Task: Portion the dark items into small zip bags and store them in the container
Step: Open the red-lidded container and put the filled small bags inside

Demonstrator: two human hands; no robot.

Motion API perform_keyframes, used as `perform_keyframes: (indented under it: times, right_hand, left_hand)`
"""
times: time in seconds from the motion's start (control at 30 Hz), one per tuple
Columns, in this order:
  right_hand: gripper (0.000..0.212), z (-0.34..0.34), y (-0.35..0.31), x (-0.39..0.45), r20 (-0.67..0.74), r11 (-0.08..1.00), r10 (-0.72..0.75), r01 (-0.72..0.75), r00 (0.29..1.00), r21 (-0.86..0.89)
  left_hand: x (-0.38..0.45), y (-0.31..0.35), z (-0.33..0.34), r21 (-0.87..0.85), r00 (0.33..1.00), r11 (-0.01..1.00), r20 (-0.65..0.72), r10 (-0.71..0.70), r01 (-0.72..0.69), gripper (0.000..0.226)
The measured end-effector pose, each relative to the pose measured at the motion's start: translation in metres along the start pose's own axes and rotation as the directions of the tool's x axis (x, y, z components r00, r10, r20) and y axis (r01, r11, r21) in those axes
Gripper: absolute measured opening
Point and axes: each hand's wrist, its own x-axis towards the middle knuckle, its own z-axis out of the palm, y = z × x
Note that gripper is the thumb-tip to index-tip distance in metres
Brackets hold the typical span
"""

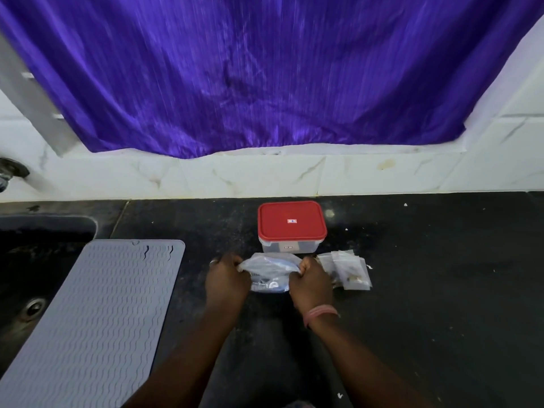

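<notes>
On the black counter (pixel 426 290) lies a clear zip bag (pixel 269 270) with blue and white markings. My left hand (pixel 225 282) grips its left end and my right hand (pixel 310 285) grips its right end, both closed on the plastic. Just behind the bag stands a clear container (pixel 290 245) with a red lid (pixel 291 220) fitted on it. To the right of my right hand, several small clear zip bags (pixel 348 270) lie in a loose pile; one holds a few small brownish bits. What the held bag contains is unclear.
A grey ribbed mat (pixel 97 319) lies at the left, partly over a dark sink (pixel 32 278) with a drain. A tap fitting (pixel 11 169) sits at the far left wall. White marble tiles and a purple curtain (pixel 265 78) back the counter.
</notes>
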Motion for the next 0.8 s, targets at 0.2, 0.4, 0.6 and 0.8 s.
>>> perform_keyframes:
  times: [0.2, 0.4, 0.6, 0.8]
  right_hand:
    - [0.027, 0.002, 0.001, -0.002, 0.008, 0.997, 0.064, -0.064, 0.998, 0.047]
    - [0.034, -0.004, 0.01, 0.001, 0.085, 0.99, 0.057, -0.067, 0.995, 0.126]
    - [0.018, -0.019, -0.015, -0.009, 0.484, 0.945, -0.05, -0.115, 0.874, 0.305]
    - [0.022, -0.027, -0.03, -0.014, 0.621, 0.909, -0.049, -0.223, 0.782, 0.352]
  left_hand:
    - [-0.015, 0.009, 0.001, -0.495, 0.807, 0.792, 0.591, 0.005, 0.357, 0.031]
    - [-0.013, 0.007, -0.007, -0.446, 0.756, 0.798, 0.654, -0.018, 0.404, 0.015]
    - [0.011, -0.011, -0.018, 0.13, 0.992, 0.985, 0.045, -0.118, 0.111, 0.022]
    - [0.01, -0.018, -0.022, 0.116, 0.987, 0.989, -0.14, -0.076, 0.093, 0.021]
